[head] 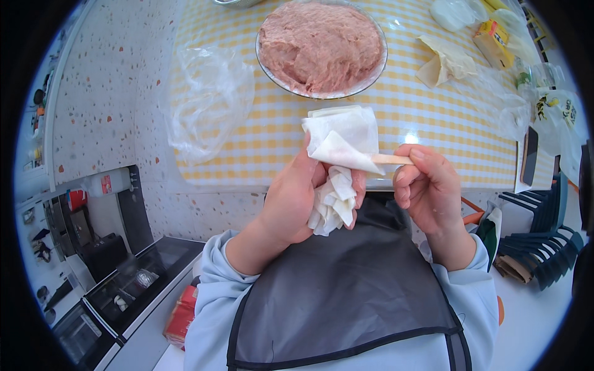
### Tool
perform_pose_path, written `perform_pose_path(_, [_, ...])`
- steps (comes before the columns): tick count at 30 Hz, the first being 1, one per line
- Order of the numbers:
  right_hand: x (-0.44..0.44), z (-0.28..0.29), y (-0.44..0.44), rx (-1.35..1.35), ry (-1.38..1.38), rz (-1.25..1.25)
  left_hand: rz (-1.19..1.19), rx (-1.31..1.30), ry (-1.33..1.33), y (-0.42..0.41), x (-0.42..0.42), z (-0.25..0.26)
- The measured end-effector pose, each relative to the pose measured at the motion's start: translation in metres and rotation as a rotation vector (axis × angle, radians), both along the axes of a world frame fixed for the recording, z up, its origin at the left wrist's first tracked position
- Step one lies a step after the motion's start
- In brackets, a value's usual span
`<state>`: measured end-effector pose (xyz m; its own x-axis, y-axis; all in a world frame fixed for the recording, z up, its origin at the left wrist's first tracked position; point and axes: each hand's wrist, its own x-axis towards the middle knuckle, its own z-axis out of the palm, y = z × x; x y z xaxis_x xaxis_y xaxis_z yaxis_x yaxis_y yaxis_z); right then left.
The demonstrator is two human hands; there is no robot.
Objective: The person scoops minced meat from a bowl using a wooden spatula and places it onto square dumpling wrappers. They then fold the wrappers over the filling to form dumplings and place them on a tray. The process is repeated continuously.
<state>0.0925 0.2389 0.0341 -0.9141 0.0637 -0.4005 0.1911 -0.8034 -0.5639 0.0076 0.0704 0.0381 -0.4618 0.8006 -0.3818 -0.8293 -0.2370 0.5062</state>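
My left hand [297, 197] holds a stack of thin white dough wrappers [348, 120] by its near left edge. The top wrapper's near corner is folded over a pinkish smear, probably filling. Crumpled, gathered wrappers [332, 201] rest in the same palm, under the stack. Between thumb and fingers, my right hand [429, 185] pinches a flat wooden stick [392, 159]. The stick's far end is tucked inside the fold, hidden from view. Beyond both hands, a round bowl [320, 96] is heaped with pink minced meat [320, 44].
A yellow-checked cloth [222, 171] covers the table. Clear plastic bags lie left [209, 102] and right [501, 102]. Loose wrapper sheets [445, 62], a yellow box [494, 41] and a phone [529, 155] are at the right. Stacked dark chairs [538, 241] stand beside the table.
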Motion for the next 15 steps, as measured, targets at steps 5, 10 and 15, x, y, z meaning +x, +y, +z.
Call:
perform_pose_path(5, [0.0,0.001,0.0,-0.106,-0.043,0.029,-0.025,0.055,0.029,0.004,0.004,0.004])
perform_pose_path(10, [0.003,0.0,0.013,0.058,0.062,-0.027,0.038,0.164,0.346,-0.01,0.002,-0.008])
perform_pose_path(15, [0.008,-0.001,0.013,0.309,0.137,-0.132,0.246,0.102,0.395,-0.011,0.0,0.007])
